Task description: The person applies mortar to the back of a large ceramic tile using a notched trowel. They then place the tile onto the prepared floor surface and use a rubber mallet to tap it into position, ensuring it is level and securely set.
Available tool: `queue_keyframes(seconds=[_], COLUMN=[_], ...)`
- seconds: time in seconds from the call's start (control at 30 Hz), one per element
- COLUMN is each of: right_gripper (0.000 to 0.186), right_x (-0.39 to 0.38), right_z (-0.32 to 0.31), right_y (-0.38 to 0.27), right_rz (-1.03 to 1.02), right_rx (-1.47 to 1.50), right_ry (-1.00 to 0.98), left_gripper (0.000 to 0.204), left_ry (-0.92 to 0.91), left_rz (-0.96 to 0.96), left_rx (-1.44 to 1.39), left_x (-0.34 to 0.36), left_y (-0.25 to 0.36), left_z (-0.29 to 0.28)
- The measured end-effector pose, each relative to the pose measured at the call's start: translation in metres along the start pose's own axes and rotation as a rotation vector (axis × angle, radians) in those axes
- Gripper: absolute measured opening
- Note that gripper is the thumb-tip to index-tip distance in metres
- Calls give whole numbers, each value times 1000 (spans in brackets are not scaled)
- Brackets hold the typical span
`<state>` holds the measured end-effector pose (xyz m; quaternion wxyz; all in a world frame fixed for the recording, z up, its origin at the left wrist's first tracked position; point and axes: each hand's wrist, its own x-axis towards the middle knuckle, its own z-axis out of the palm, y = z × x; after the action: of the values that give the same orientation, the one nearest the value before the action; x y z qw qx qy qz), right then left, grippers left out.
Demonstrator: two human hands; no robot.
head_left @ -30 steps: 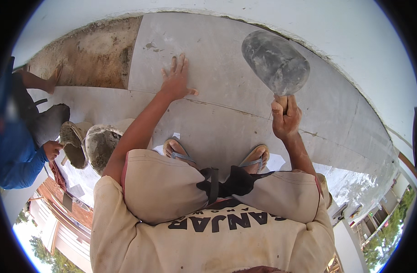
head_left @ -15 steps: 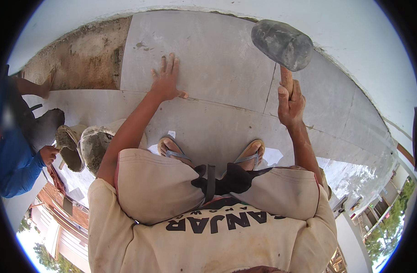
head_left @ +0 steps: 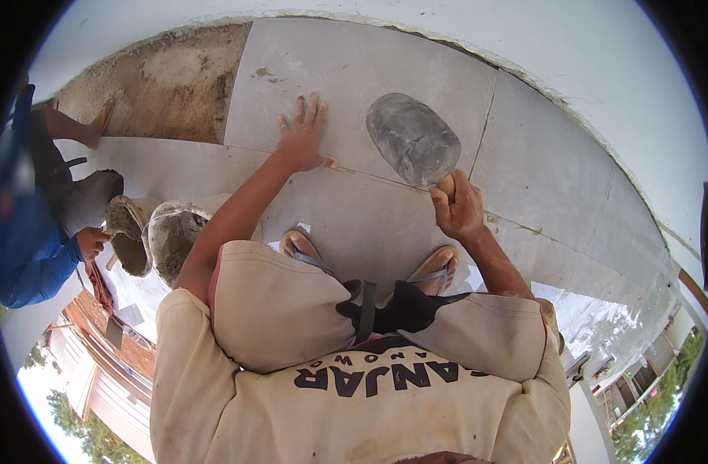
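Note:
My right hand (head_left: 459, 206) is wrapped round the short wooden handle of a rubber mallet (head_left: 412, 139). Its big dark grey head, dusted with pale powder, is over the right part of a large grey floor tile (head_left: 330, 69); whether it touches the tile I cannot tell. Flat on the same tile, with fingers spread, rests my left hand (head_left: 301, 141), just above the joint with the nearer row. The tile's left edge borders a bare patch of brown mortar bed (head_left: 164, 93).
A white wall (head_left: 586, 85) curves along the far side. At left, a blue-sleeved person's hand (head_left: 92, 243) holds a mortar-coated container (head_left: 128, 238) beside a bucket (head_left: 174, 236) with mortar in it. My sandalled feet stand on the nearer tiles (head_left: 354, 216).
The mallet has come down and left, nearer to me, from close by the wall to over the tile. My left hand stays flat on the tile; the view has shifted slightly.

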<state>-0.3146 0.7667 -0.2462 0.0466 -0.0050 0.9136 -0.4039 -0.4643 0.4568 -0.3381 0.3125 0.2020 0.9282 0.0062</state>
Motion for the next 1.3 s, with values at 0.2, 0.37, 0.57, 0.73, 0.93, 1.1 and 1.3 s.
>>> queue_keyframes(seconds=[0.2,0.37,0.57,0.73,0.93,1.1,1.3], right_gripper=[36,42,44,42,35,35,42], right_x=[-11,1,-29,-1,23,16,-10], right_z=[49,41,53,41,57,89,46], right_y=[57,22,41,12,-4,38,14], right_rz=[150,370,361,287,141,174,307], right_rx=[-212,-29,3,54,21,-155,31], right_ry=[-233,-335,-196,-196,-126,-329,-282], left_gripper=[143,142,149,150,152,156,148], left_ry=[47,25,94,-46,-89,-118,-104], left_rz=[16,-71,-373,-504,-543,-601,-581], left_rx=[7,-68,-324,-186,-202,-266,-203], left_x=[1,-5,-15,-18,-14,0,-1], left_y=[-1,-4,-6,-32,-43,-53,-44], left_z=[6,7,33,48,47,69,60])
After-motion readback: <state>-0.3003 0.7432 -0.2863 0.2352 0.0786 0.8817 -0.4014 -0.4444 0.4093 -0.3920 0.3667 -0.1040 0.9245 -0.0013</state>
